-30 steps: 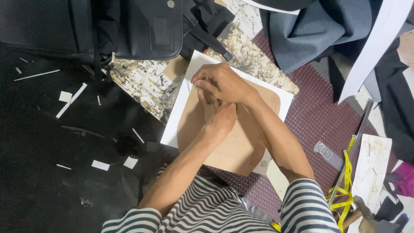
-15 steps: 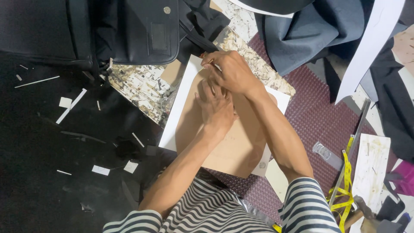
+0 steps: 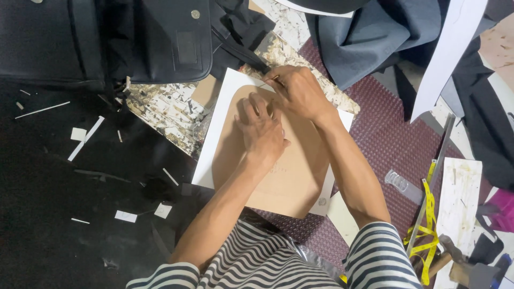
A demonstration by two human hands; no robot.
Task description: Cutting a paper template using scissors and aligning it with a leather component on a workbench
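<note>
Two bare hands work on a tan cardboard template (image 3: 292,171) that lies flat on a white sheet (image 3: 217,144). The left hand (image 3: 262,131) presses palm-down on the upper half of the template, fingers spread narrow and flat, holding nothing. The right hand (image 3: 300,91) sits at the template's top edge, touching the left hand's fingertips, its fingers pinched on a thin pencil-like tool (image 3: 272,79); what kind of tool is too small to tell. Above the template lies a black bag (image 3: 107,37), to its upper right grey cloth (image 3: 369,37). Right of the template, well apart, lies a yellow measuring tape (image 3: 425,230). White paper scraps (image 3: 80,134) lie to its left.
</note>
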